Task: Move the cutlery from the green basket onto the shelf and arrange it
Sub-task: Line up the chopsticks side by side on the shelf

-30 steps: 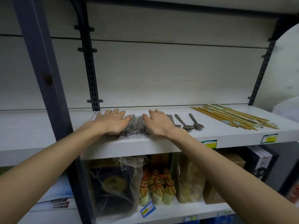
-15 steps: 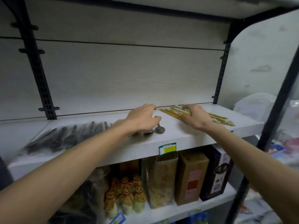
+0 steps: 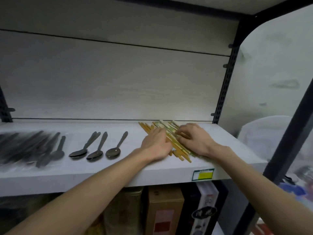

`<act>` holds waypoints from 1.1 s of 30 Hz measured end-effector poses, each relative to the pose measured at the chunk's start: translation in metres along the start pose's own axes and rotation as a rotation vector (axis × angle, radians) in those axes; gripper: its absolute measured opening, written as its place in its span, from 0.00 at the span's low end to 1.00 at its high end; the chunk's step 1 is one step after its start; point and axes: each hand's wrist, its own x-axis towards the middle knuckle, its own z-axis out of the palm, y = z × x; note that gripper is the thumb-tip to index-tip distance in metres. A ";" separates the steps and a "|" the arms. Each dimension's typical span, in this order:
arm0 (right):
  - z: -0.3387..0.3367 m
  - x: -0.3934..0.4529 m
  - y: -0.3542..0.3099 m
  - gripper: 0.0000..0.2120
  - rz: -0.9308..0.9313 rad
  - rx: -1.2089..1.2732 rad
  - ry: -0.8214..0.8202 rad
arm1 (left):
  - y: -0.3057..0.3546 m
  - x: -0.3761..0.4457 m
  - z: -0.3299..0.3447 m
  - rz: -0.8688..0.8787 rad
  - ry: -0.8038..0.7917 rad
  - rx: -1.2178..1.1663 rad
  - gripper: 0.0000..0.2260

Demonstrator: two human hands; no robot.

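Dark bagged cutlery (image 3: 25,146) lies at the shelf's (image 3: 118,173) left end, three steel spoons (image 3: 96,146) beside it, all released since a second ago. Both hands have shifted right onto the bamboo chopsticks (image 3: 171,141): left hand (image 3: 155,144) pressing flat, fingers relaxed; right hand (image 3: 194,139) with fingertips curled onto the sticks. Green basket out of view; likely final squaring-up of the row

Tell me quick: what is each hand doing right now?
Left hand: open, fingers pressing the chopsticks on the shelf.
Right hand: fingers resting on the chopsticks; grip cannot be told.
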 end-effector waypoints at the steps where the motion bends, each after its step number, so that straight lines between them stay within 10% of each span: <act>1: 0.005 0.000 0.005 0.14 -0.007 0.027 -0.002 | -0.002 0.003 0.005 0.000 0.030 0.001 0.13; 15: 0.021 0.003 0.014 0.27 -0.211 0.002 0.093 | -0.022 0.002 0.007 0.028 0.204 -0.274 0.10; 21: 0.025 0.005 0.019 0.21 -0.178 0.033 0.037 | -0.026 -0.005 -0.002 0.190 0.057 0.047 0.25; 33: 0.026 0.002 0.017 0.18 -0.100 0.093 0.055 | -0.024 0.019 -0.032 0.563 -0.091 0.566 0.19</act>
